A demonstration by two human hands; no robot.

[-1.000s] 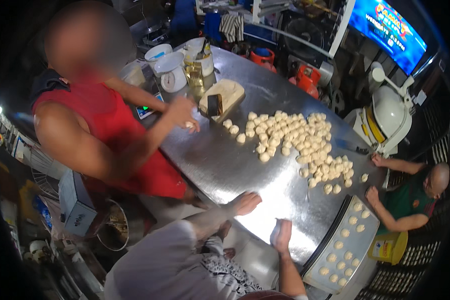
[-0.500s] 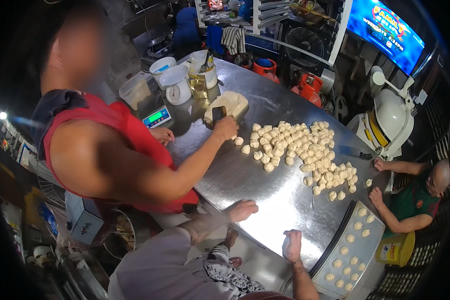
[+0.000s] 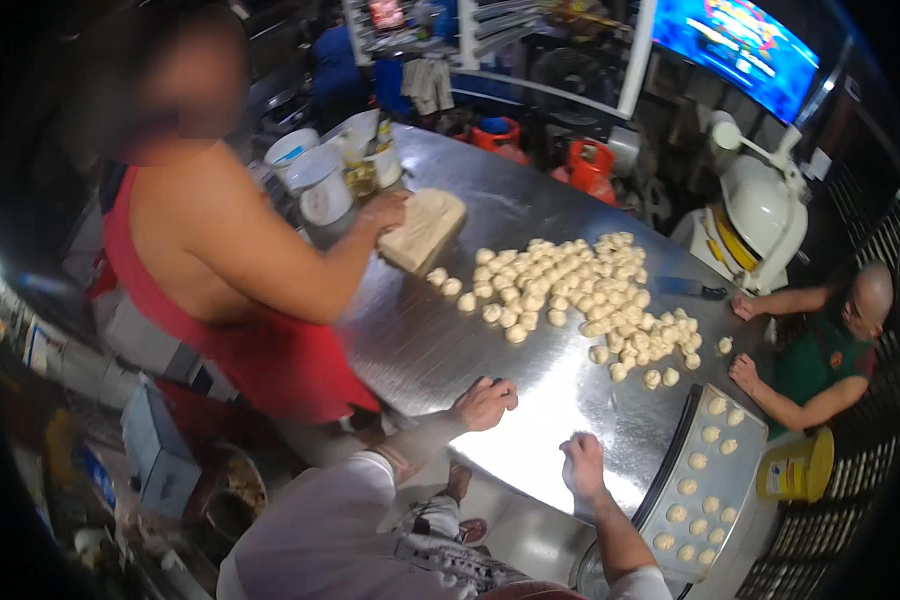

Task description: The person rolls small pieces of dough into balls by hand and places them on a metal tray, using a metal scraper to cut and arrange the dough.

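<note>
A steel worktable (image 3: 410,345) stretches out before me. My left hand (image 3: 486,403) is over its near edge, fingers bent but somewhat apart, with nothing visible in them. To its right, my right hand (image 3: 583,464) has its fingers curled in at the table's surface; whatever may be in the palm is hidden. Farther off lies a wide heap of round dough balls (image 3: 560,280), apart from both hands. Right of my right hand stands a metal tray (image 3: 660,540) bearing several pleated buns (image 3: 716,405). A large slab of dough (image 3: 422,232) rests at the far left.
A co-worker in red (image 3: 220,250) stands close on my left, one hand on the slab. Another in green (image 3: 820,360) sits at the right edge, near a knife (image 3: 685,288). White tubs (image 3: 320,185), a mixer (image 3: 760,210) and a yellow bucket (image 3: 795,465) stand around.
My view has shifted. My left hand's fingers have gone from flat to more bent. The co-worker in red has put down the dark tool and now presses the dough slab.
</note>
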